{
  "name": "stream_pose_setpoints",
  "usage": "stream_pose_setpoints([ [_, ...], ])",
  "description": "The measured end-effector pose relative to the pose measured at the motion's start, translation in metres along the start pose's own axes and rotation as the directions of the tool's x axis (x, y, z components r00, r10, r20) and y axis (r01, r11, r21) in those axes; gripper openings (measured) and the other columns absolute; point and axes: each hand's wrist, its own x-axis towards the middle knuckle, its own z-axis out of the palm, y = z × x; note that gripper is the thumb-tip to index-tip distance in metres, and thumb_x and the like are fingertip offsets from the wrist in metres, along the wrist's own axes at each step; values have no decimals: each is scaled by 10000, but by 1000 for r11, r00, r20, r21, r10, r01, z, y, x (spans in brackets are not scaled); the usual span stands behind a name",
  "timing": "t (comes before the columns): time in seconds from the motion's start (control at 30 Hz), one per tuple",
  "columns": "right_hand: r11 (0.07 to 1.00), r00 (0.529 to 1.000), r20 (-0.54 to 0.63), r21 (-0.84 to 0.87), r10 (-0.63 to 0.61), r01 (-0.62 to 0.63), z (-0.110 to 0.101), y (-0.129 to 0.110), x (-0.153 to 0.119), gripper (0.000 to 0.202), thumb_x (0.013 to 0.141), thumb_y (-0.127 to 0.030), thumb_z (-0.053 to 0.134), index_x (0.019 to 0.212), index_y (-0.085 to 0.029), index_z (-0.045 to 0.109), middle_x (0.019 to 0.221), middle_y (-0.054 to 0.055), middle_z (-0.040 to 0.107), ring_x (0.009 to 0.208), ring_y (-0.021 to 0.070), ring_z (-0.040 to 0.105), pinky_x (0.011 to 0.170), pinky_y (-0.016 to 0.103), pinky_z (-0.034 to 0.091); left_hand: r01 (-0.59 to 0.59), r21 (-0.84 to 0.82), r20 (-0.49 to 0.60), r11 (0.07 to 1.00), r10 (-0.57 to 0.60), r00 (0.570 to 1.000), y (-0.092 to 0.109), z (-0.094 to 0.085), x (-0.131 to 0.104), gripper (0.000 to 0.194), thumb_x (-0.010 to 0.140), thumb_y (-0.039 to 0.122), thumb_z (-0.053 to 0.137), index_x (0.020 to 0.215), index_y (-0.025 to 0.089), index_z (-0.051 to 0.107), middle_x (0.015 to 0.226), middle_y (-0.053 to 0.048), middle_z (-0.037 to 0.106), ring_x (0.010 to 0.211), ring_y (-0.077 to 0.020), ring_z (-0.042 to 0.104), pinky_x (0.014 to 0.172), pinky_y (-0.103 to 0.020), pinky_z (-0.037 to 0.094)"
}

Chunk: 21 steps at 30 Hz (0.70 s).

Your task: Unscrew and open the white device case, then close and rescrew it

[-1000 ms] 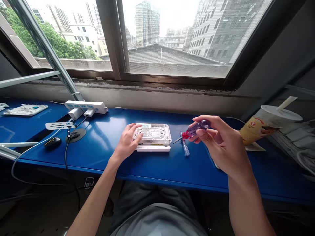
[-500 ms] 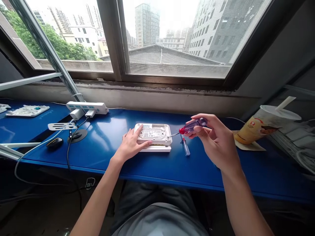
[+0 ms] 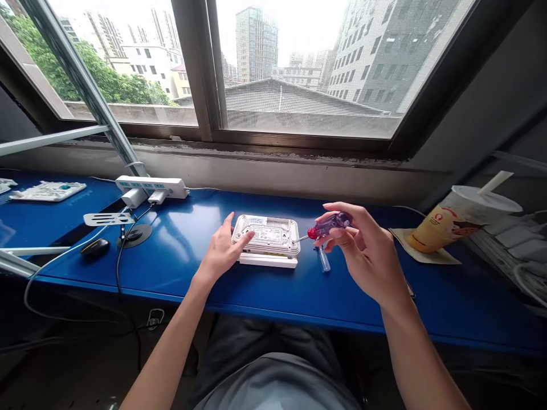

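Between left hand (image 3: 223, 246) and right hand (image 3: 366, 246) lay a white rectangular plastic casing (image 3: 278, 234), probably light and stiff, best held by its edges. Left rested spread against it; right clasped a translucent purple-and-red screwdriver (image 3: 328, 225), tip at near corner.

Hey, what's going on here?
Someone at a blue table has their left hand at the left side of a white device, thumb over its top. Their right hand grips a purple-handled screwdriver, its tip at the device's near right corner; whether it sits in a screw is too small to tell. A clear-handled screwdriver lies beside the device.
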Motion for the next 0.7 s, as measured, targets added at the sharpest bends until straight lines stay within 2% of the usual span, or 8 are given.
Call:
stream_pose_setpoints([
  [0.07, 1000, 1000, -18, 1, -5, 5, 1, 2, 0, 336, 1052, -460, 686, 1341, -295, 647, 1042, 22, 790, 778, 179, 809, 626, 240, 674, 37, 24, 13, 999, -38, 999, 0, -3, 7, 1030, 951, 780, 549, 1709, 146, 261, 1467, -236, 620, 1301, -378, 656, 1018, -449, 550],
  [0.13, 1000, 999, -43, -2, -3, 2, 1, 5, 0, 345, 1053, -463, 682, 1353, -297, 642, 1046, 24, 786, 767, 179, 803, 627, 248, 674, 52, 83, 52, 995, -56, 997, 1, -6, 16, 959, 933, 757, 585, 1636, 129, 405, 1450, -232, 636, 1256, -374, 677, 949, -411, 568],
  [0.23, 1000, 998, -69, 0, 14, -14, 0, 10, 1, 364, 1048, -478, 685, 1355, -288, 640, 1061, 35, 786, 747, 183, 801, 618, 254, 676, 106, 156, 155, 982, -131, 979, 7, -11, 28, 706, 930, 752, 560, 1247, 136, 697, 1237, -196, 745, 1059, -348, 745, 781, -349, 564],
  [0.3, 999, 996, -78, 3, 35, -35, 0, 11, 2, 385, 1041, -496, 689, 1357, -280, 639, 1068, 44, 789, 748, 192, 803, 618, 263, 682, 141, 213, 170, 967, -179, 969, 12, -11, 31, 632, 951, 759, 497, 1017, 171, 719, 1093, -170, 775, 961, -333, 759, 713, -333, 538],
  [0.33, 999, 995, -84, 3, 45, -45, 0, 12, 2, 393, 1040, -505, 687, 1358, -279, 638, 1075, 49, 789, 751, 196, 804, 620, 269, 684, 155, 257, 141, 954, -196, 971, 16, -10, 32, 626, 962, 759, 468, 963, 182, 711, 1058, -167, 777, 950, -335, 760, 712, -335, 534],
  [0.5, 999, 998, -53, 3, 43, -43, 2, 10, 3, 400, 1028, -533, 694, 1337, -285, 646, 1042, 40, 789, 732, 192, 799, 595, 262, 676, 156, 427, -52, 891, -148, 988, 25, 2, 24, 636, 1047, 649, 322, 1014, 156, 723, 1183, -256, 736, 1125, -418, 723, 909, -454, 552],
  [0.6, 999, 998, -38, 15, 43, -43, 4, 9, 1, 408, 1021, -539, 703, 1335, -285, 644, 1028, 36, 787, 740, 194, 800, 609, 270, 683, 122, 426, -66, 897, -104, 992, 23, 7, 20, 629, 1068, 599, 286, 1059, 148, 725, 1164, -261, 731, 1109, -427, 722, 942, -494, 548],
  [0.7, 999, 998, -37, 15, 51, -51, 6, 8, 3, 432, 1011, -551, 712, 1338, -278, 641, 1030, 42, 790, 752, 199, 805, 607, 270, 685, 92, 424, -53, 901, -76, 996, 20, 8, 18, 684, 1062, 649, 269, 1099, 132, 716, 1171, -271, 716, 1108, -434, 713, 927, -502, 553],
])
